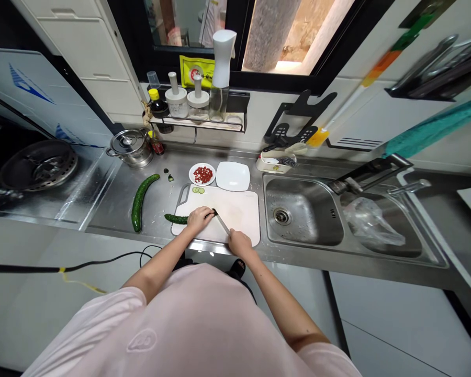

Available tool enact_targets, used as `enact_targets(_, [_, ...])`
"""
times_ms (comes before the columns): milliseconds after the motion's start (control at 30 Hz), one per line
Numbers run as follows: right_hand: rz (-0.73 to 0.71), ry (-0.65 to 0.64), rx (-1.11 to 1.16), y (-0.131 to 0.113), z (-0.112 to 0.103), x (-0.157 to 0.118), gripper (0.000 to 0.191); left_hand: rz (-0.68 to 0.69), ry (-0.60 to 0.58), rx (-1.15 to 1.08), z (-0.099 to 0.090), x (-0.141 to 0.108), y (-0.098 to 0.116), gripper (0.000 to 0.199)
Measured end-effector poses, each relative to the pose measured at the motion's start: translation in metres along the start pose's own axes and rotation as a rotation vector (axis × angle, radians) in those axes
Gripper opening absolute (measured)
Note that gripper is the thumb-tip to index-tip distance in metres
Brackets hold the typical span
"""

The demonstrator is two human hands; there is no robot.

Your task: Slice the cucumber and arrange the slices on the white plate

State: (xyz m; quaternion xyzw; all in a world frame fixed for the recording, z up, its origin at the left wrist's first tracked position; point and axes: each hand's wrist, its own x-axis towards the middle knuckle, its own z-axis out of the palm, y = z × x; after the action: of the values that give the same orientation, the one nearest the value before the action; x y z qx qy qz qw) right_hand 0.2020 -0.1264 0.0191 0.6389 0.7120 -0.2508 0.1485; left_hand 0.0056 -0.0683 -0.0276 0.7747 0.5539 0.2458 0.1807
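Observation:
A white cutting board [239, 209] lies on the steel counter. My left hand [199, 219] is closed over a cucumber [176, 219], whose uncut end sticks out to the left past the board. In my right hand [239, 242] is the handle of a knife [222, 224]; its blade tip reaches the cucumber's right end by my left fingers. A few thin cucumber slices [198, 190] lie at the board's upper left. Behind the board stand a plate of chopped red pieces [202, 174] and a white square plate [233, 176]. A whole cucumber [140, 201] rests further left.
To the right are a sink [304, 209] and a second basin with a plastic bag [372, 222]. A lidded pot [130, 148] and a frying pan [39, 165] stand left. Small green scraps [170, 178] lie behind the board. A seasoning shelf [204, 124] hangs above.

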Motion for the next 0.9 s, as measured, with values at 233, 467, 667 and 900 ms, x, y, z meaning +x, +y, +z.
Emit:
enact_targets(233, [0.016,0.036,0.052,0.011,-0.008,-0.007,0.028,-0.015,-0.008,0.003,-0.001,0.000,0.002,0.021])
enact_targets(467, [0.020,0.126,0.089,0.013,-0.020,-0.017,0.032,-0.040,-0.044,-0.002,-0.005,0.001,0.003,0.022])
enact_targets(667, [-0.085,0.238,0.186,0.014,-0.025,-0.025,0.049,-0.064,-0.132,-0.011,-0.014,0.004,0.008,0.025])
enact_targets(900, [-0.016,0.301,0.079,0.011,-0.020,-0.025,0.056,-0.114,-0.105,-0.036,-0.019,0.002,0.007,0.026])
